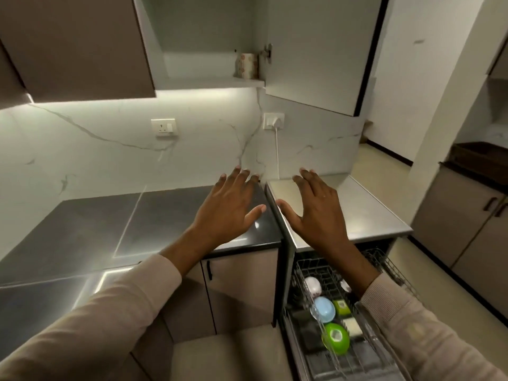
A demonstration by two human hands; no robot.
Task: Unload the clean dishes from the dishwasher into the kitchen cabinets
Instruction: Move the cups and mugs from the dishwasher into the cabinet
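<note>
The dishwasher's rack (pixel 305 276) is pulled out at the bottom right. It holds a white cup (pixel 312 285), a blue bowl (pixel 324 309), a green bowl (pixel 336 338) and small green and cream items. My left hand (pixel 228 207) hovers over the dark counter with fingers spread, holding nothing. My right hand (pixel 316 210) is spread above the dishwasher's steel top (pixel 365 210), also holding nothing. Overhead, a wall cabinet (pixel 209 81) stands open with a floral mug (pixel 247 66) on its shelf.
The open cabinet door (pixel 316 50) hangs to the right of the shelf. A dark counter (pixel 96 224) stretches left, with base cabinets (pixel 242 287) beneath. A plugged socket (pixel 273 121) and cord are on the marble wall. More cabinets (pixel 467 232) stand at right.
</note>
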